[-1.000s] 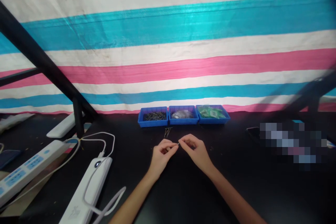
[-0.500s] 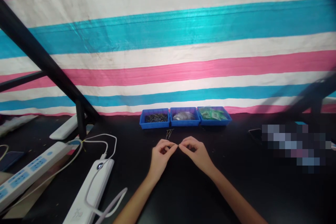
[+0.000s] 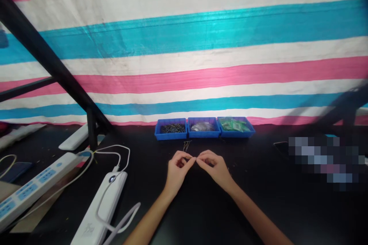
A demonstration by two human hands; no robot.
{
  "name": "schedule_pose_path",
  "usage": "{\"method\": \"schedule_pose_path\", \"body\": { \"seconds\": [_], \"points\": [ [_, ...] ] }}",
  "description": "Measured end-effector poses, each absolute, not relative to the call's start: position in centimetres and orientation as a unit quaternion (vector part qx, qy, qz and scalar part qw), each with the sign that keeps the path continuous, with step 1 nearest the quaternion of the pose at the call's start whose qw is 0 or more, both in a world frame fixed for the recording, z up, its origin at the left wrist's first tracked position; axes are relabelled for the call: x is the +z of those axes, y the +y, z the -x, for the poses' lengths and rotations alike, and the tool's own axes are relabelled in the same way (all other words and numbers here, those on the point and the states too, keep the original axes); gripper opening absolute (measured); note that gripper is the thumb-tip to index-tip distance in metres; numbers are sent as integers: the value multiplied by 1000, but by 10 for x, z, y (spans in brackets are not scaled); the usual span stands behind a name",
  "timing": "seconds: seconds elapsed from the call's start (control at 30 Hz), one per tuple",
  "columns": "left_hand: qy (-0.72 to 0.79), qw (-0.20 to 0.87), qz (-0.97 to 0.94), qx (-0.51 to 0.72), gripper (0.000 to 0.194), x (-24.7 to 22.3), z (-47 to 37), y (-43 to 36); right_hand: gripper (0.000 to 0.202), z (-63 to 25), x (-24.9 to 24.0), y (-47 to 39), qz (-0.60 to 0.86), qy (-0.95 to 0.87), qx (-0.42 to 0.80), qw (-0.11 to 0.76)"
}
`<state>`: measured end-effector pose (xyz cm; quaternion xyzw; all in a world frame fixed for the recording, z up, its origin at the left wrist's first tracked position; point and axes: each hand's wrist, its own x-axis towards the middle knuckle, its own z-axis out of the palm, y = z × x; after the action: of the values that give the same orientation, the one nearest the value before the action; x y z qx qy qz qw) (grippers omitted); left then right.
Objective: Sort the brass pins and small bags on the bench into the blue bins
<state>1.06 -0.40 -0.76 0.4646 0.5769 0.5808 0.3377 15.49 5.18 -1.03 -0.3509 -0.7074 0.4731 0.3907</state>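
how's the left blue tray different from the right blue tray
The left blue tray holds dark, thin metal pieces, loosely piled; the right blue tray holds green pieces that rise to about its rim. The left blue tray stands beyond the left hand, with a few loose pins lying on the black table in front of it; the right blue tray stands beyond and to the right of the right hand. Both look alike in shape, size and colour, in one row against the striped sheet.

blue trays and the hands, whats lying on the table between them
In the head view, a small bunch of thin metal pins lies on the black table, between the middle blue tray and the fingertips.
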Motion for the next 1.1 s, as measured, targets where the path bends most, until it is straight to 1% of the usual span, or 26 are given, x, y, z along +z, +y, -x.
{"method": "schedule_pose_path", "body": {
  "seconds": [0.13,0.3,0.37,0.47,0.63,0.77,0.83,0.9,0.97,1.03,1.1],
  "points": [
    [578,347,-471,569,20,-10,-15,-5,20,-155,-16,57,357,-659,510,422],
    [595,337,-453,571,29,-6,-18,-7,21,-157,-23,70,386,-656,461,457],
    [594,344,-436,581,29,-2,-17,-8,23,-157,-26,75,406,-660,449,446],
    [579,367,-420,595,29,4,-14,-10,27,-152,-29,79,416,-661,468,414],
    [554,382,-421,608,28,5,-12,-13,30,-125,-11,93,376,-684,511,360],
    [551,382,-424,609,30,1,-13,-12,34,-98,11,113,326,-659,565,375],
    [553,383,-427,604,29,-2,-14,-11,36,-90,15,121,319,-655,571,377],
    [554,385,-428,601,28,-3,-14,-11,33,-90,13,124,333,-675,540,378],
    [553,389,-428,600,28,-4,-15,-11,26,-95,5,124,363,-726,458,362],
    [551,395,-431,595,29,-4,-15,-12,21,-104,-5,122,392,-799,332,313],
    [548,406,-438,586,29,-3,-17,-12,25,-112,-14,121,407,-855,212,239]
  ]
}}
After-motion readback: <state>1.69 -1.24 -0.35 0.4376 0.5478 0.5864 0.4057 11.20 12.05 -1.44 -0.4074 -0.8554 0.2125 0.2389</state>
